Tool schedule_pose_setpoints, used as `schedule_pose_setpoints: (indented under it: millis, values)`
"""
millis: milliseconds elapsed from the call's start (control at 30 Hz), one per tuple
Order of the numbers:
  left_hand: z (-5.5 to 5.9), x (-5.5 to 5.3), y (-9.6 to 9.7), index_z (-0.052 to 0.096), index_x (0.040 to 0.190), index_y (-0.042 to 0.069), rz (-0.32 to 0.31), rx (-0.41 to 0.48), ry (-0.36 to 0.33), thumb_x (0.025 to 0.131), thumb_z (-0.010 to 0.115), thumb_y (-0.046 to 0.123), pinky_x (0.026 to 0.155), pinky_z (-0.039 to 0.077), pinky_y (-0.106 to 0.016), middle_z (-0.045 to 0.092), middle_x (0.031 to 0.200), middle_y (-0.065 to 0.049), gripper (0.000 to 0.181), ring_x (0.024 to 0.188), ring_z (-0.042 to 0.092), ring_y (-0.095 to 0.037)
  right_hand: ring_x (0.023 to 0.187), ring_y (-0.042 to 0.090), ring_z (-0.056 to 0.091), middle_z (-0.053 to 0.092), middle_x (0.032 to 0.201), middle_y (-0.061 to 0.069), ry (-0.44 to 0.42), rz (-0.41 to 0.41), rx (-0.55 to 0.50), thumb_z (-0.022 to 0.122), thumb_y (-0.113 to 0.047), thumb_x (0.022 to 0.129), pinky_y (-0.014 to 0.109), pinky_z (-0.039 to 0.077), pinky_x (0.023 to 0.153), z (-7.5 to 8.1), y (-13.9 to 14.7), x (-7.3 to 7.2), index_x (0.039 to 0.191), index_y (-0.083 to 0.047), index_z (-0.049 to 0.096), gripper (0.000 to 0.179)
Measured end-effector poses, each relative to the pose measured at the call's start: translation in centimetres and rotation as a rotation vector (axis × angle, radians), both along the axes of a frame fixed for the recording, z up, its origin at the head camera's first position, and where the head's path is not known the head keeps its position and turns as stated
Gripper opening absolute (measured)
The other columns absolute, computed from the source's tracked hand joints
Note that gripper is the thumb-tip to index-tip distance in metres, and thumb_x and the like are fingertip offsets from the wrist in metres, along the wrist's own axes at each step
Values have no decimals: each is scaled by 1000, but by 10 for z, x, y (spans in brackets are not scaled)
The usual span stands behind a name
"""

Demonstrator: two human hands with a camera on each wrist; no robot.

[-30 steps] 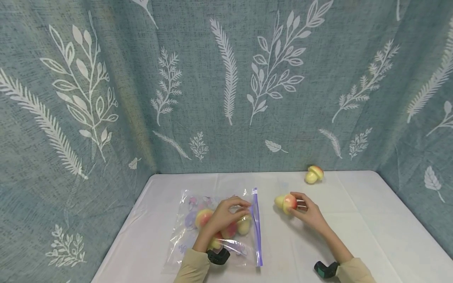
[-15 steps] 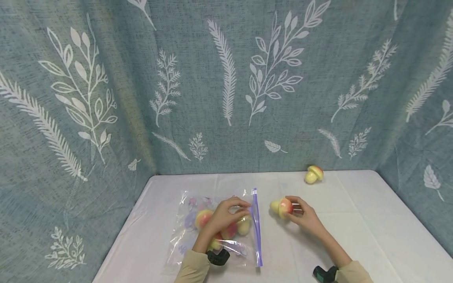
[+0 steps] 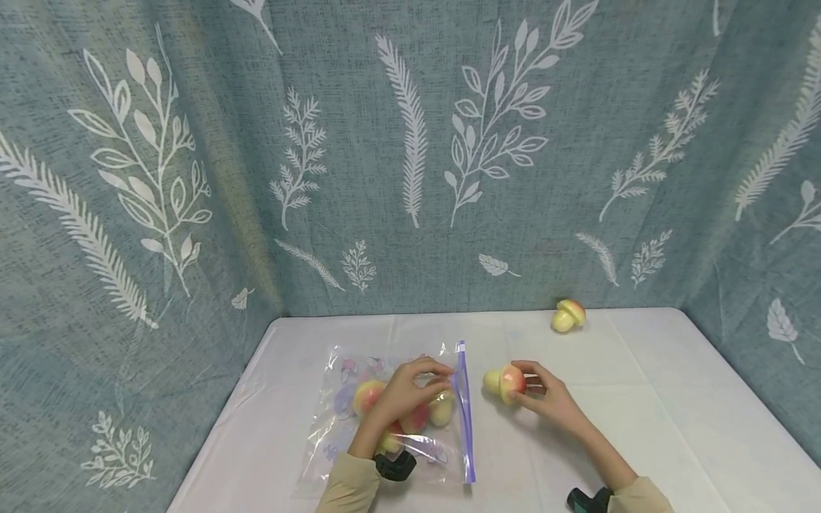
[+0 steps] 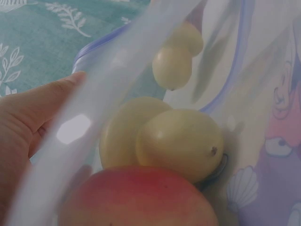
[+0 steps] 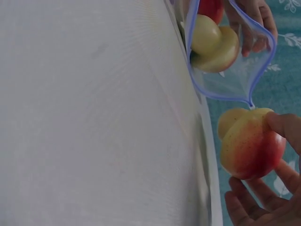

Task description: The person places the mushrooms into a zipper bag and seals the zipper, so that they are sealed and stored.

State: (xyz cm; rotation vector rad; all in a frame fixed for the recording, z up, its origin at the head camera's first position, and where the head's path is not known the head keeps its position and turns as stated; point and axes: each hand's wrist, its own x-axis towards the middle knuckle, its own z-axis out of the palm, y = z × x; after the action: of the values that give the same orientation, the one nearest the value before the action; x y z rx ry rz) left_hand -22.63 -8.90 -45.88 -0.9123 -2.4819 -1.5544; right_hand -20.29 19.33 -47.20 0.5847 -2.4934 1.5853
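A clear zip bag [image 3: 467,434] with a purple zip edge lies on the table, its mouth facing right. My left hand [image 3: 410,388] pinches the upper layer near the mouth and keeps it raised; the right wrist view shows the purple rim [image 5: 270,52] parted. Several toy mushrooms lie inside, among them one with a pale yellow stem [image 4: 178,143] and one showing a red cap [image 4: 136,197]. Just outside the mouth, my right hand [image 3: 551,399] grips another toy mushroom [image 3: 512,385] by its red-yellow cap, thumb on one side and fingers on the other. Its yellow stem points at the bag.
One more toy mushroom [image 3: 568,315] lies near the table's back edge, right of centre. The table has a white cover [image 3: 616,420]. A blue-green curtain with white leaf prints [image 3: 359,164] stands behind it and on both sides.
My right hand has brought the toy mushroom left and slightly nearer to me, closer to the bag mouth. The left hand and the bag have stayed in place.
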Motion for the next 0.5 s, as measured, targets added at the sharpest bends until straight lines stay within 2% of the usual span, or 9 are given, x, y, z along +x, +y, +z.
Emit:
schedule_pose_setpoints:
  millis: [67, 200, 267, 433, 500]
  values:
    - [-4, -3, 0, 70, 103, 13, 3, 7, -6, 81, 71, 17, 93, 46, -32, 69, 96, 3, 22, 95, 60, -12, 96, 27, 59, 58, 111, 23, -7, 4, 3, 72, 1, 76, 41, 53, 83, 3, -1, 2, 120, 7, 51, 48]
    - [12, 6, 0, 69, 103, 7, -12, -6, -2, 81, 70, 12, 93, 46, -30, 69, 97, -4, 23, 95, 61, -19, 96, 26, 60, 58, 112, 23, -19, 15, -6, 73, -1, 77, 40, 53, 83, 2, -3, 3, 120, 6, 52, 49]
    - [13, 6, 1, 68, 104, 3, -12, -15, -14, 81, 70, 7, 93, 46, -33, 69, 97, -8, 23, 96, 61, -25, 96, 24, 60, 58, 112, 22, -6, 31, -9, 73, -3, 77, 39, 53, 82, 0, -2, 3, 120, 5, 52, 48]
    - [-10, -7, -1, 69, 104, 8, -9, -3, -3, 81, 71, 13, 93, 47, -38, 69, 97, -4, 24, 95, 62, -22, 96, 23, 60, 58, 112, 21, -15, 51, -12, 73, -4, 77, 35, 54, 82, 0, -5, 5, 119, 3, 53, 47]
    - [-12, -8, -1, 69, 104, 11, -11, 7, -3, 80, 72, 17, 92, 47, -39, 69, 97, 0, 24, 94, 61, -18, 97, 27, 60, 58, 113, 20, -39, 51, -19, 73, -5, 77, 36, 53, 83, -3, -6, 5, 120, 2, 53, 48]
